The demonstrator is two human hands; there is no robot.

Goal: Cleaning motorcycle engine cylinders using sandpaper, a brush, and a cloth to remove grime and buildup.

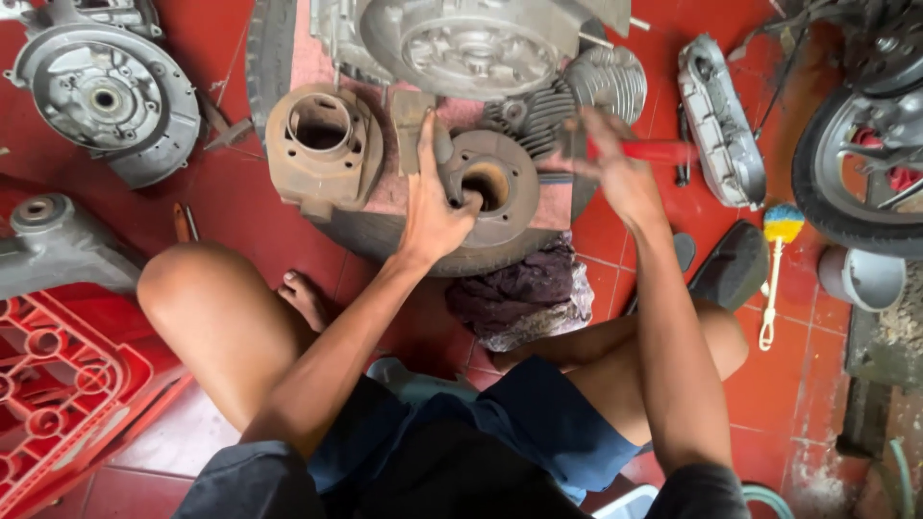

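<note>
My left hand (435, 207) rests on a rusty round engine cylinder (508, 183), fingers hooked into its bore, holding it on a tyre (404, 240) that serves as a work stand. My right hand (615, 168), blurred by motion, grips a red-handled tool (654, 151) just to the right of that cylinder. A second brown cylinder (322, 149) with an open bore lies to the left on the same tyre. A finned cylinder head (591, 91) sits behind my right hand.
A large grey engine case (471, 43) lies at the top, another casing (101, 91) at top left. A side cover (719, 120), a wheel (856, 163), a yellow-blue brush (779, 250), a dark rag (524, 288) and a red crate (58, 394) surround me on the red tile floor.
</note>
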